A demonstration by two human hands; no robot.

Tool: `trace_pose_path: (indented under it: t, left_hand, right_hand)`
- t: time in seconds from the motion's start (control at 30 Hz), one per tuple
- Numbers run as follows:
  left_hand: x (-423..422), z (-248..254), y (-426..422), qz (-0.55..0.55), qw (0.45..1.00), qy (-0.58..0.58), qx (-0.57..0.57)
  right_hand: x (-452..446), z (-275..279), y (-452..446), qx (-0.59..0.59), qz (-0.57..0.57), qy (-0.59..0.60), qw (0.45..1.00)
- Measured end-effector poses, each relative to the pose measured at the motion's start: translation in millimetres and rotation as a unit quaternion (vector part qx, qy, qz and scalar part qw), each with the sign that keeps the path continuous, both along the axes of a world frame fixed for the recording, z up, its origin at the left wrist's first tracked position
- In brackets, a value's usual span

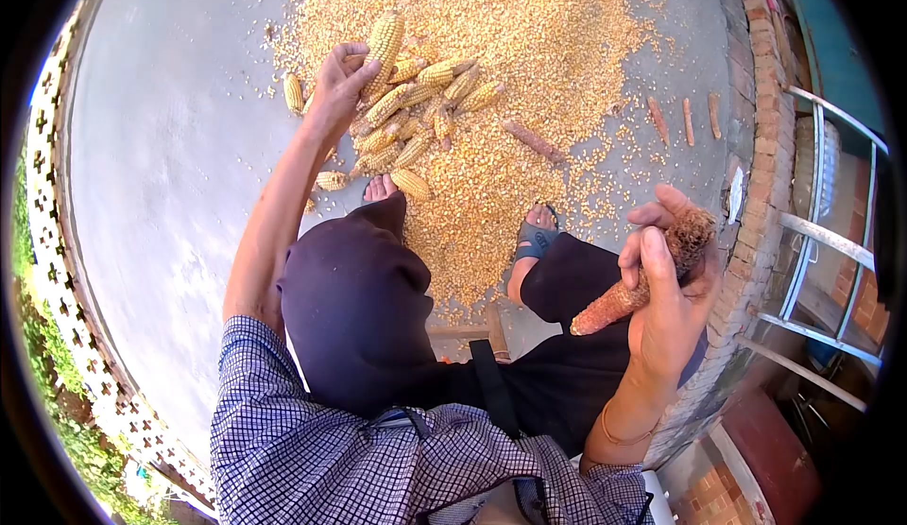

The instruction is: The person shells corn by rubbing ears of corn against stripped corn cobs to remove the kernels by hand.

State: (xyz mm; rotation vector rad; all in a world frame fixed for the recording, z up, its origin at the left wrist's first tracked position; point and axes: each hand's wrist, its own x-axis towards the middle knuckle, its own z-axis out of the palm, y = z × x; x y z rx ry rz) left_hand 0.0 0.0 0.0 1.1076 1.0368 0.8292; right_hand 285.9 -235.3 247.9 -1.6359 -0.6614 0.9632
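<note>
My left hand (342,86) is closed round a yellow corn cob (385,48) full of kernels, held upright at the edge of a heap of unshelled cobs (416,100). In my right hand (671,289), above my knee, is a bare reddish cob (614,306); a dark brown, fibrous piece (690,237) lies against the fingers at its upper end. The unshelled cobs rest on a wide spread of loose yellow kernels (491,232). One stripped cob (534,140) lies on the kernels to the right of the heap.
Several bare cobs (689,121) lie on the grey floor (161,147) at the right. A low brick edge (761,156) and a metal ladder-like frame (822,232) stand beyond them. Both my feet (537,232) are among the kernels. A patterned low wall (57,241) runs along the left.
</note>
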Motion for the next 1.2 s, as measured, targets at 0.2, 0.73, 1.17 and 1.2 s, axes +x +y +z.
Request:
trace_pose_path:
  t: [0.2,0.73,1.17,1.2]
  left_hand:
    - [44.3,197.7,-59.9,-0.087,0.985,-0.148,0.015]
    - [89.2,308.9,-187.9,-0.139,0.969,-0.158,0.131]
    - [112.5,286.7,-209.2,-0.125,0.973,-0.129,0.147]
    - [112.1,284.9,-209.7,-0.117,0.973,-0.112,0.165]
  right_hand:
    - [-2.4,9.2,-6.5,0.091,0.011,-0.003,0.996]
    - [9.2,4.2,-8.4,0.116,-0.014,0.04,0.992]
    - [2.6,26.5,-19.9,0.213,0.147,0.143,0.955]
    - [-0.6,29.4,-20.6,0.185,0.156,0.153,0.958]
